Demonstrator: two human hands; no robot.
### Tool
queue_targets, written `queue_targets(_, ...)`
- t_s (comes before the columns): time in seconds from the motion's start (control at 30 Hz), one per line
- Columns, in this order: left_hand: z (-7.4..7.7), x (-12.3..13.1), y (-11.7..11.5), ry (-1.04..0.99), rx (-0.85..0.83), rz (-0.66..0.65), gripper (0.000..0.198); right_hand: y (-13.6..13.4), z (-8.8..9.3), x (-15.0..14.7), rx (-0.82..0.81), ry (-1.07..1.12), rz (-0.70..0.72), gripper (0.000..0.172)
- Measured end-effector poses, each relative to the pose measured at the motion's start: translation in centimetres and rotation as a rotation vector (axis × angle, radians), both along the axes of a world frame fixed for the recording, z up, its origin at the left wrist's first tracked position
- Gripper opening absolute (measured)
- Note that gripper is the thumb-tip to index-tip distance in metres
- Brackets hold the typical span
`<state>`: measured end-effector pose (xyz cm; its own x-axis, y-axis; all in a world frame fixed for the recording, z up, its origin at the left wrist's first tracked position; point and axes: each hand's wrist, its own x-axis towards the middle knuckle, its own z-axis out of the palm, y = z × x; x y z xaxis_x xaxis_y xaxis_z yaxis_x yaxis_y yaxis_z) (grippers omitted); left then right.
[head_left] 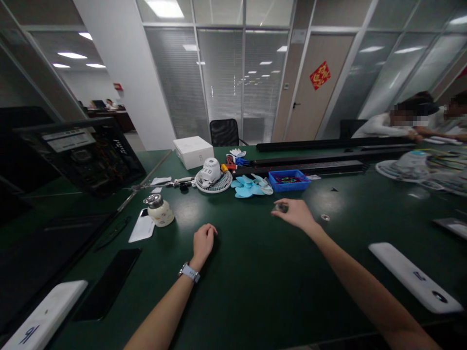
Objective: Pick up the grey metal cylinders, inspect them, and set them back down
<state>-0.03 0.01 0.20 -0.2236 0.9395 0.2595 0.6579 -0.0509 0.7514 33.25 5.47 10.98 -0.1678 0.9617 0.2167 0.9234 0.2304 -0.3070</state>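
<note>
My right hand (296, 213) pinches a small round metal part (280, 207) between thumb and fingers, a little above the green tabletop. The part is greyish and somewhat blurred, so its exact kind does not show. Beside that hand, to the right, a small silvery ring-shaped piece (325, 217) lies flat on the table. My left hand (204, 241) rests on the tabletop with its fingers curled in, nothing visible in them; a watch (189, 272) is on that wrist. Light blue fan blades (251, 186) lie beyond both hands.
Behind are a white fan part with grille (211, 176), a blue tray (289, 180) of small items and a white box (193, 151). At left stand a patterned jar (161, 212), a phone (109, 282) and an open computer case (82, 155). A white device (414, 276) lies right; people sit far right.
</note>
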Motion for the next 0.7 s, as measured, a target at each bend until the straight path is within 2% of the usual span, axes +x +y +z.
queue_targets(0.07,0.0,0.0,-0.1,-0.004,0.002,0.001,0.028,-1.0,-0.8,-3.7,-0.035,0.123,0.182,0.045)
queue_targets(0.17,0.1,0.0,-0.2,-0.006,0.01,0.0,0.028,-2.1,-2.5,-7.8,-0.026,0.158,0.342,0.052)
queue_targets(0.3,0.3,0.2,-0.2,-0.005,0.028,0.008,0.027,-2.6,-4.8,-10.1,0.088,0.086,0.474,0.063)
queue_targets(0.47,0.2,0.2,-0.1,-0.013,0.048,-0.021,0.027,-2.8,-6.8,-10.5,0.078,0.178,0.501,0.068)
queue_targets(0.6,0.4,0.1,-0.3,0.011,0.109,0.001,0.024,-3.1,-8.2,-10.7,0.016,0.328,0.425,0.074)
queue_targets(0.7,1.1,0.9,-0.6,0.05,0.215,-0.003,0.019,-3.3,-9.2,-10.8,0.02,0.392,0.392,0.077)
